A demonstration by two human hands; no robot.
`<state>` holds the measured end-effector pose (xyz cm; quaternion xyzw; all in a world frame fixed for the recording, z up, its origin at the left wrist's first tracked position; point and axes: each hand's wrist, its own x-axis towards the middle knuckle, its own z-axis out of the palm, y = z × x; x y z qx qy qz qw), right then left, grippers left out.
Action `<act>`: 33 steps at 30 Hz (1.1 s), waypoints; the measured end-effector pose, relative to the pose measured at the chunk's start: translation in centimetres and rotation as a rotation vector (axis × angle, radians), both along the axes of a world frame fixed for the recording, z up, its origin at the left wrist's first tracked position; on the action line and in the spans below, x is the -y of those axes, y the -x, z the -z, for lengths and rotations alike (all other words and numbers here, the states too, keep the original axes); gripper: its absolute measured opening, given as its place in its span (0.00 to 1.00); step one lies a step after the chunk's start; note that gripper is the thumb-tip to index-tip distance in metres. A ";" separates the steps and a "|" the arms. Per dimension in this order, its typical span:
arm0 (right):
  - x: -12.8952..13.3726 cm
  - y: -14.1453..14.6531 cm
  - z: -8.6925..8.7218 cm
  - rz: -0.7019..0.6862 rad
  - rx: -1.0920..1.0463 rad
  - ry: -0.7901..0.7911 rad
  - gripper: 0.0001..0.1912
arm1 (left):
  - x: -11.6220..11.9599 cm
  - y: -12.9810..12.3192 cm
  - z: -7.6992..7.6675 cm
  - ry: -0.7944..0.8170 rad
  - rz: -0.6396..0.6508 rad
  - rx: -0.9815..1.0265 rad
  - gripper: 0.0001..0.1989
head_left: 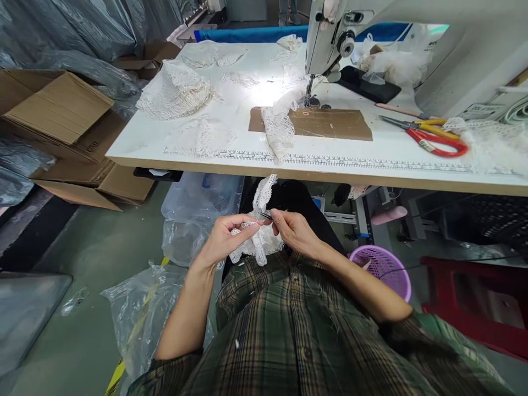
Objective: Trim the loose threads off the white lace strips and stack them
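Observation:
White lace fabric (260, 242) hangs in front of my lap below the table edge, with a narrow strip of it reaching up toward the edge. My left hand (226, 235) is closed on the lace, thumb and fingers pinching it from the left. On the right, my right hand (296, 233) is closed around dark, slim tweezers (266, 215), whose tips point left into the lace by my left fingertips. The fingers partly cover the tweezers, so their full shape is hidden.
A sewing machine (330, 44) stands on the white table (144, 144). Lace pieces (177, 91), brown cardboard (330, 124) and red-handled scissors (437, 140) lie on it. A purple basket (402, 280) and red stool (437, 280) are at right; cardboard boxes (61, 110) at left.

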<state>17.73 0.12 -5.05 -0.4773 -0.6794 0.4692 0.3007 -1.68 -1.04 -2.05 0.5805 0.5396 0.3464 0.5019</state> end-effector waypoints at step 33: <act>-7.6 -13.1 -8.0 0.558 0.743 -0.747 0.20 | -1.2 -3.1 1.1 0.190 0.065 0.412 0.10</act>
